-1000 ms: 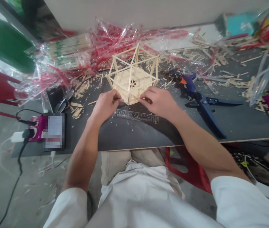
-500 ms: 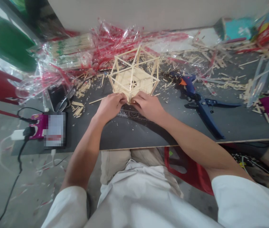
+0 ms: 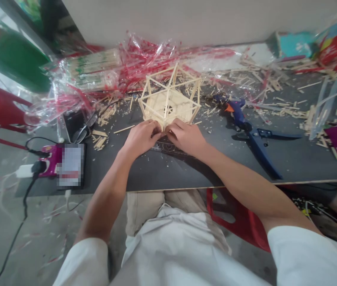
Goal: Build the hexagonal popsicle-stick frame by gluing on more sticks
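Both hands, left [image 3: 142,137] and right [image 3: 185,136], pinched on upright stick frame's [image 3: 170,101] near corner.

Glue gun [image 3: 236,112], cutter [image 3: 260,139] block right; near board [image 3: 162,174] edge bare

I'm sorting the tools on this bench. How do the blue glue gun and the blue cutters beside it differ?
The glue gun is short and stubby with an orange nozzle; the cutters are long and plain blue. The glue gun lies nearer the stick frame; the cutters lie nearer the table's front edge, handles spread. Both lie flat, untouched by either hand.
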Action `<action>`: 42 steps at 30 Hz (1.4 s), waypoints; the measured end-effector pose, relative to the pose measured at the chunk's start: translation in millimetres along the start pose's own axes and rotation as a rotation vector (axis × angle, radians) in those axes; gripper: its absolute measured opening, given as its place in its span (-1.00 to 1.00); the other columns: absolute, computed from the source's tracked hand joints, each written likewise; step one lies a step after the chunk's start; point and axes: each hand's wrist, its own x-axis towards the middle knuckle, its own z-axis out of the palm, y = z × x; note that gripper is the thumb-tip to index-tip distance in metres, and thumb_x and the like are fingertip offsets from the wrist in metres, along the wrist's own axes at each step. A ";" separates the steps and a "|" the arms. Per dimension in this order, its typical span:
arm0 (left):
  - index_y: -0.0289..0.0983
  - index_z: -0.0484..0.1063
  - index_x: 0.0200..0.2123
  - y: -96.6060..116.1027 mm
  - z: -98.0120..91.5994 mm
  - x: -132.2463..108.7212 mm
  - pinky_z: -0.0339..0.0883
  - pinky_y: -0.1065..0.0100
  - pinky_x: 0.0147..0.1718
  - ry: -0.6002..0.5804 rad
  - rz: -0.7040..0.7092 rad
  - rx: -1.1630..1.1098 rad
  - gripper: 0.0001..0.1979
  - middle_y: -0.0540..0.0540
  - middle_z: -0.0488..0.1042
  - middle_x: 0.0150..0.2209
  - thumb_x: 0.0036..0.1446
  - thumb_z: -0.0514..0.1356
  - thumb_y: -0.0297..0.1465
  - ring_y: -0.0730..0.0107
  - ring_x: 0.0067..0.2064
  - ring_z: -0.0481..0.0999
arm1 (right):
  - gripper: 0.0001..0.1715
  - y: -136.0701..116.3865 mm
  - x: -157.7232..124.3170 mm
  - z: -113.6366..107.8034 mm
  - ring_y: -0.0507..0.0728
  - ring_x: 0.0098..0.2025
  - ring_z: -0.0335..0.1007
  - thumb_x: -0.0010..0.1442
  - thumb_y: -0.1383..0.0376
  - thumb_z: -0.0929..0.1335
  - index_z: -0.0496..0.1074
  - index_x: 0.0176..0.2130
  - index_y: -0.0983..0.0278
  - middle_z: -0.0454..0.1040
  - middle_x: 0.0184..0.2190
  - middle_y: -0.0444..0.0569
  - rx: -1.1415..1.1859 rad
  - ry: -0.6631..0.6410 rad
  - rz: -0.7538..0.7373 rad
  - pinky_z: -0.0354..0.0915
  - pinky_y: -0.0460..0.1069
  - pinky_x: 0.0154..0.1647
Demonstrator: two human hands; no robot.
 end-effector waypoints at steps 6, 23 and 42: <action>-0.23 0.41 -0.19 4.8 3.7 0.6 0.41 0.24 -0.22 0.043 -0.034 0.035 -0.85 -0.15 0.51 -0.06 0.26 0.32 -0.35 0.28 -0.24 0.54 | -0.67 1.5 -0.8 -1.4 0.06 -0.38 0.35 0.43 0.30 0.23 0.55 -0.20 0.32 0.53 -0.23 0.06 -0.011 0.041 0.008 0.06 0.00 -0.42; -0.21 0.32 -0.29 9.3 16.6 6.2 0.34 0.27 -0.23 0.099 -0.116 -0.042 -0.74 -0.03 0.51 -0.23 0.20 0.39 -0.34 0.32 -0.28 0.51 | -0.90 9.2 -11.7 -23.3 -0.02 -0.48 0.41 0.33 0.32 0.26 0.37 -0.24 0.23 0.63 -0.20 -0.02 0.201 0.227 0.027 0.22 -0.07 -0.46; -0.19 0.28 -0.37 -1.0 19.9 7.5 0.34 0.27 -0.30 0.131 -0.095 -0.185 -0.67 0.00 0.57 -0.35 0.17 0.43 -0.34 0.38 -0.35 0.49 | -0.72 88.7 -9.9 -39.9 0.12 -0.43 0.45 0.37 -0.03 0.36 0.48 -0.22 0.09 0.63 -0.30 0.05 0.111 0.672 0.380 0.44 0.13 -0.26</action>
